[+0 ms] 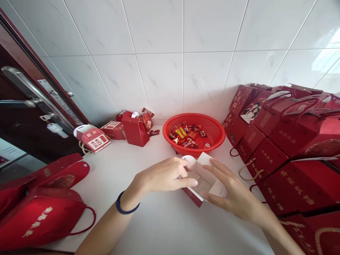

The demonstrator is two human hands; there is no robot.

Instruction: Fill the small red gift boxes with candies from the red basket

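One open, white-lined red box

Both hands at an open box, white interior facing up. Left hand, dark band on wrist, fingers bent over its left edge; right hand fingers spread along right side. Red basket of wrapped sweets just behind. Red boxes stacked right, more at left. Door far left, keys hanging.

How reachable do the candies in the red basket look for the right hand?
Likely yes: the candies lie uncovered in the red basket, just beyond the right hand; only the raised white flap of the box stands partly between.
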